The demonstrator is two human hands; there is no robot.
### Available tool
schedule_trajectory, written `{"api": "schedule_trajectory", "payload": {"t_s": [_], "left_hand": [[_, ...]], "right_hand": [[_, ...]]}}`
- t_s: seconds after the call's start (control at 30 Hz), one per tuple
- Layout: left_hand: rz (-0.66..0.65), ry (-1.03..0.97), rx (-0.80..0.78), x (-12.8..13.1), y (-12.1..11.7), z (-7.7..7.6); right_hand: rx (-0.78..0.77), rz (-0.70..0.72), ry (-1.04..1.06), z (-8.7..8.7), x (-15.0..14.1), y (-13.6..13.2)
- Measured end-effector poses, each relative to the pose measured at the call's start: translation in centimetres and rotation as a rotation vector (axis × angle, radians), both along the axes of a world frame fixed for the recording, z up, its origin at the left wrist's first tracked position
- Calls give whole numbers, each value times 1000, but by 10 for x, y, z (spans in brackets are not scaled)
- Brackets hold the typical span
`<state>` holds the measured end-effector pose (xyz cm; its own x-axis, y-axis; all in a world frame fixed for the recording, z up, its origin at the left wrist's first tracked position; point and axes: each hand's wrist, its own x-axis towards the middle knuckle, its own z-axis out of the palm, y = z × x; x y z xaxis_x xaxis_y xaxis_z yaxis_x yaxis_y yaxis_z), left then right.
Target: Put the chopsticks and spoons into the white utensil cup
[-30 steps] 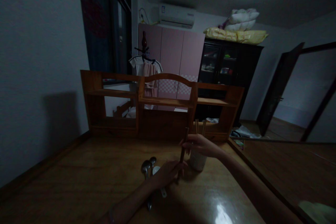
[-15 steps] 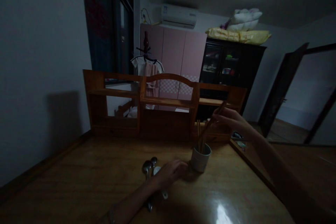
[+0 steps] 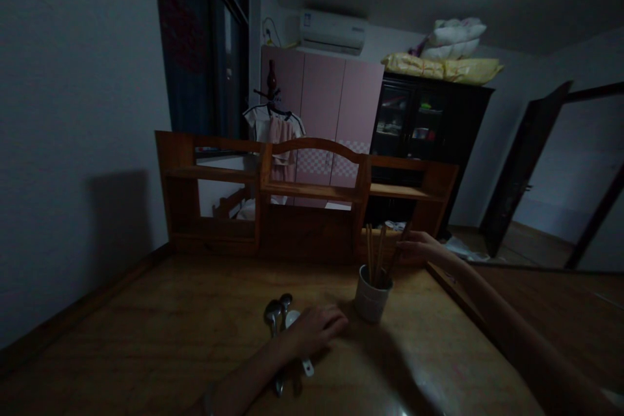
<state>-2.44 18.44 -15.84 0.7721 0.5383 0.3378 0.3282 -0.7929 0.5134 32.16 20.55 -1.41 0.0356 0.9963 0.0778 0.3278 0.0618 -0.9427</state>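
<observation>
A white cup (image 3: pixel 370 299) stands on the wooden table (image 3: pixel 146 338) with several chopsticks (image 3: pixel 373 250) upright in it. My right hand (image 3: pixel 422 248) is just right of the cup's top, its fingers pinched on a dark chopstick (image 3: pixel 396 259) whose lower end is inside the cup. My left hand (image 3: pixel 314 330) rests on the table left of the cup, fingers curled loosely over the handles of metal spoons (image 3: pixel 273 313); whether it grips one is hidden.
A low wooden shelf unit (image 3: pixel 302 195) stands along the table's far edge. Beyond it are a pink wardrobe (image 3: pixel 336 110), a dark glass cabinet (image 3: pixel 419 130) with bedding on top and an open door (image 3: pixel 521 162) at right. The room is dim.
My right hand took the dark chopstick from my left hand, lifted it up to the right, then lowered its tip into the cup. My left hand settled onto the spoons.
</observation>
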Motion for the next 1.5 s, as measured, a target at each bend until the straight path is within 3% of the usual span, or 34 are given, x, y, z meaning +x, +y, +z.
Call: {"api": "schedule_trajectory", "payload": {"t_s": [0.2, 0.47, 0.87, 1.17, 1.5], "left_hand": [[-1, 8, 34, -1, -3, 5], [-4, 0, 49, -1, -3, 3], [-14, 17, 52, -2, -4, 6], [-10, 17, 57, -2, -2, 1], [-19, 13, 77, -1, -2, 1]], "right_hand": [[-5, 19, 13, -17, 1, 13], [25, 5, 18, -10, 0, 4], [61, -86, -37, -20, -15, -26], [88, -108, -65, -26, -34, -33], [97, -91, -49, -27, -32, -42]]}}
